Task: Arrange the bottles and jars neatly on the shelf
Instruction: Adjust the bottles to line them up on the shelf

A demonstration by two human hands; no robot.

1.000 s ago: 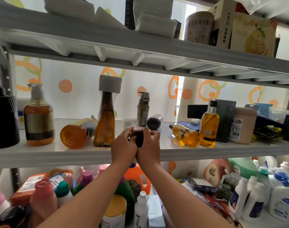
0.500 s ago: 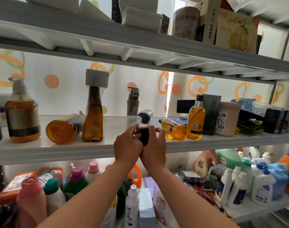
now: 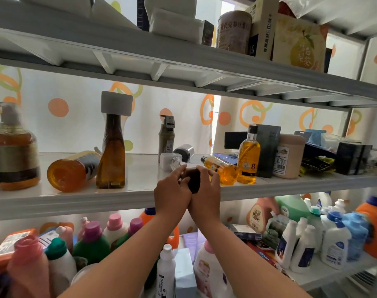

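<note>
My left hand and my right hand meet at the front edge of the middle shelf, both closed around a small dark jar. On the shelf stand an amber pump bottle, a tall brown bottle with a white cap, a grey pump bottle and a yellow bottle marked 8. An orange bottle, a yellow bottle and a silver-capped dark bottle lie on their sides.
A beige tub, a dark box and black packages crowd the shelf's right end. The upper shelf holds boxes and a tin. Several detergent bottles fill the lower shelf. A small white container sits behind my hands.
My view has shifted right, so the black bottle at far left is out of frame. Both hands stay on the dark jar at the shelf edge, turned slightly.
</note>
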